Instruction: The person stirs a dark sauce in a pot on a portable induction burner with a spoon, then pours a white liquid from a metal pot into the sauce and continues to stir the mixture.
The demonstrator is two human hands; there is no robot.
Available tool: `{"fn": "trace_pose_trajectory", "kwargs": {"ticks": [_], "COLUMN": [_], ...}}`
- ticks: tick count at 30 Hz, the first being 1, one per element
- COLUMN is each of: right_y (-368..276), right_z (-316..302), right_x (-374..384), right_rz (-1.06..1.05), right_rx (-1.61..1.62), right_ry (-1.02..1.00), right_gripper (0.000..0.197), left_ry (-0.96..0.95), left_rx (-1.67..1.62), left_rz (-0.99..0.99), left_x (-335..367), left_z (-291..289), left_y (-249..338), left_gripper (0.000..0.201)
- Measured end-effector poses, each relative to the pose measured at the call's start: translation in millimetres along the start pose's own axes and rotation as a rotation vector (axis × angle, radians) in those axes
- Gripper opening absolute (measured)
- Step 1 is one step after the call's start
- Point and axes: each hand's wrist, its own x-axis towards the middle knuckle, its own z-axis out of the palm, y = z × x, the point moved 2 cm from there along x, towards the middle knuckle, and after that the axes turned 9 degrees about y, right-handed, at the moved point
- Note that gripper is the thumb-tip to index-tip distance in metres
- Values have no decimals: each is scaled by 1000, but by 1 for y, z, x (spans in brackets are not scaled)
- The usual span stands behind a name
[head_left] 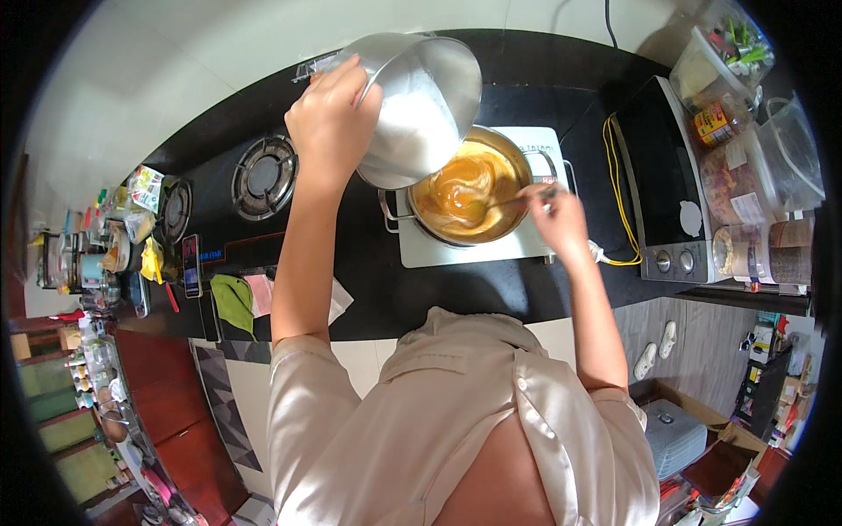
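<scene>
The head view looks straight down over the person's cream blouse (456,421) to a black counter (368,280), and the pot (469,188) of orange-brown batter serves as the landmark. Just on the near right of the pot, the right hand (557,219) is closed in a pinch around the handle of a spoon (491,203), whose bowl sits in the batter near the pot's middle. Over the pot's far left rim, the left hand (331,110) is wrapped tight around the edge of a steel bowl (412,105), tipped so its open mouth faces down toward the batter; white flour shows inside it, lying toward the lower lip. The pot stands on a white single burner (474,245). To the pot's left lie a green leaf (233,302) and a phone (191,265), with a gas ring (263,175) beyond them. To the pot's right stands a microwave oven (671,184) with a yellow cord (618,193) beside it, and clear storage tubs (772,149) further right. As I judge it, the tipped bowl could let the flour slide out in one heap and form lumps, or spill past the rim onto the burner if the lip drifts off the pot; the one-handed hold on a wide bowl could also slip, and a hard stir could splash batter over the pot's side.
</scene>
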Motion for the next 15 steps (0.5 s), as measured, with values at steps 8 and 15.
{"fn": "trace_pose_trajectory", "kwargs": {"ticks": [8,15], "right_y": [1,-34], "right_z": [48,45], "right_x": [37,7], "right_rz": [-174,88], "right_rx": [-4,222], "right_ry": [193,-222], "right_gripper": [17,16], "left_ry": [2,-46], "left_rx": [-2,28], "left_rz": [9,-18], "left_x": [4,3], "left_z": [2,-1], "left_y": [8,4], "left_gripper": [19,12]}}
